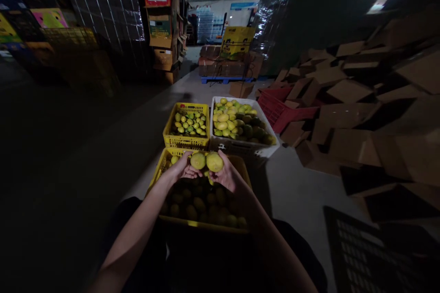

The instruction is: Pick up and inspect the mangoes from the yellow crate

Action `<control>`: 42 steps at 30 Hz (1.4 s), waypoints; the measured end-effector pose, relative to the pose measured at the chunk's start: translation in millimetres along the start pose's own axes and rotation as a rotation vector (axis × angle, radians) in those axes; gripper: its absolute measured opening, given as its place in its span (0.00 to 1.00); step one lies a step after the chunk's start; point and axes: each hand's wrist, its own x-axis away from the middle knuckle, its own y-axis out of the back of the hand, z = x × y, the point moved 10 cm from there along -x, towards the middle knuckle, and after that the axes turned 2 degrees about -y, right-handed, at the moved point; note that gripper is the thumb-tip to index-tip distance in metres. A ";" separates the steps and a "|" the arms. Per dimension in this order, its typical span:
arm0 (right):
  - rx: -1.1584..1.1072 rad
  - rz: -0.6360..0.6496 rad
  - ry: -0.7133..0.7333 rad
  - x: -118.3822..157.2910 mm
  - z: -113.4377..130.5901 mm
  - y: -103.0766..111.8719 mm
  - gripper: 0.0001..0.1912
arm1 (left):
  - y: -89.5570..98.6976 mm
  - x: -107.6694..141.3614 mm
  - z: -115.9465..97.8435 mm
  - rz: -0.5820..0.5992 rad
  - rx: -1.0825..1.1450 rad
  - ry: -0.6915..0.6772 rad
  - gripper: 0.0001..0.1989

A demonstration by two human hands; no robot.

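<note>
My left hand (184,168) is closed round a greenish-yellow lemon (198,160). Beside it my right hand (225,175) grips a second, yellower lemon (215,162), and the two fruits are side by side, nearly touching. Both hands are above a large yellow crate (202,225) with many lemons in it, mostly in shadow. Beyond that crate stand a smaller yellow crate (168,139) of small green and yellow lemons, on the left, and a white crate (245,148) heaped with lemons, on the right.
Flattened and open cardboard boxes (354,114) lie piled on the right, with a red crate (275,107) among them. A dark slatted crate (357,247) is at the lower right. Farther back, boxes rest on a blue pallet (220,80), near stacked cartons (161,29).
</note>
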 end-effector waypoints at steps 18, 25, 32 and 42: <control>0.588 -0.451 0.913 46.5 67.2 -0.1 0.27 | 11.5 81.0 -94.1 -0.370 -0.432 -1.049 0.25; 0.473 -0.242 0.812 39.2 72.4 -9.3 0.30 | 11.2 74.1 -88.8 -0.246 -0.405 -0.999 0.30; 0.222 -0.080 0.635 30.7 64.8 -4.8 0.30 | 23.3 69.8 -83.8 -0.164 -0.037 -0.845 0.26; 0.034 -0.006 0.393 19.3 46.7 -0.9 0.17 | 18.7 40.3 -40.9 -0.170 0.380 -0.495 0.17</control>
